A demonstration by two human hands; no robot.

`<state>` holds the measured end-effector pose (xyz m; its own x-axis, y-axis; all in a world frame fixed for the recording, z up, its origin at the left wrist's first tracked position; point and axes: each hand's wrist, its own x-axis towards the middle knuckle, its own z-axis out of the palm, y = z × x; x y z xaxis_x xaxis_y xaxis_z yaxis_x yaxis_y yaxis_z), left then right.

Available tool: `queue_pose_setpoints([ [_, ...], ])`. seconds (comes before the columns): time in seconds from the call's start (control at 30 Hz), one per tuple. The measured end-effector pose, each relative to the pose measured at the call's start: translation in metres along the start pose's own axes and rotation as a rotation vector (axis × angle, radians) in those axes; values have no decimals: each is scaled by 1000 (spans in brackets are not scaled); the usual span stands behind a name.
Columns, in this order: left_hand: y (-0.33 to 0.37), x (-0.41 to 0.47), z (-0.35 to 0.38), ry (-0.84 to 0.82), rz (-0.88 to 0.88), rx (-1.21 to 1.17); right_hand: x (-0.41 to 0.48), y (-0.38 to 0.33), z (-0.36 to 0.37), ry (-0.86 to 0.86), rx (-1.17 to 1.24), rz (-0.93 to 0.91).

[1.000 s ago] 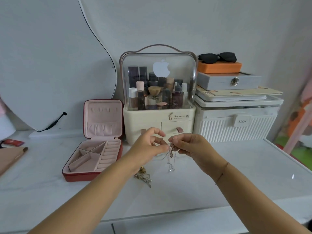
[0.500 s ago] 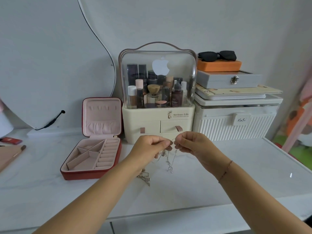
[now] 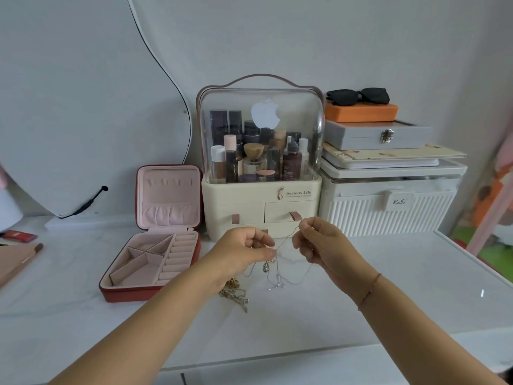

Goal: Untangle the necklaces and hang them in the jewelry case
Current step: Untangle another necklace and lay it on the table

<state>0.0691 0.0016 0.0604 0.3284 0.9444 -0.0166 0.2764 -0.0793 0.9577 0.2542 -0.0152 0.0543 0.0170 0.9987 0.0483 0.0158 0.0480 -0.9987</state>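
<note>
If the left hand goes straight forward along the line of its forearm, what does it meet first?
Probably the cream cosmetics organizer, near its right drawer; the left hand, with the thin chain in its grip, points there. Depth is unclear, so it might brush the right hand first.

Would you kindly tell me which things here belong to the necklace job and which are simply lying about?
Job: silver necklaces, pinched by left hand and right hand; gold necklaces heaped on the table; open red jewelry case.

Lying about: cosmetics organizer; sunglasses; orange box; grey box; white ribbed bin; makeup brush; mirror.
</note>
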Motion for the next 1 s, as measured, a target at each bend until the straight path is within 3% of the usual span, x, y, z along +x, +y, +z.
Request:
queue_pose_setpoints([
  [0.23, 3, 2, -5, 38, 29, -205, 1, 4, -10, 82, -162, 73],
  [0.43, 9, 5, -3, -20, -57, -591, -2, 20, -13, -108, -639, 157],
  [0.57, 6, 6, 2, -57, -87, -656, -3, 23, -10, -110, -730, 49],
  [0.67, 7, 5, 3, -66, -64, -608, -6, 14, -3, -89, -550, -152],
  [0.77, 10, 5, 3, -64, -33, -539, -10, 3, 6, -121, -332, -163],
  [0.9, 13, 4, 2, -61, 17, -470, -12, -4, 16, -20, -204, -156],
  [1.0, 13, 4, -1, -56, 11, -472, -14, -8, 16, -39, -141, -153],
])
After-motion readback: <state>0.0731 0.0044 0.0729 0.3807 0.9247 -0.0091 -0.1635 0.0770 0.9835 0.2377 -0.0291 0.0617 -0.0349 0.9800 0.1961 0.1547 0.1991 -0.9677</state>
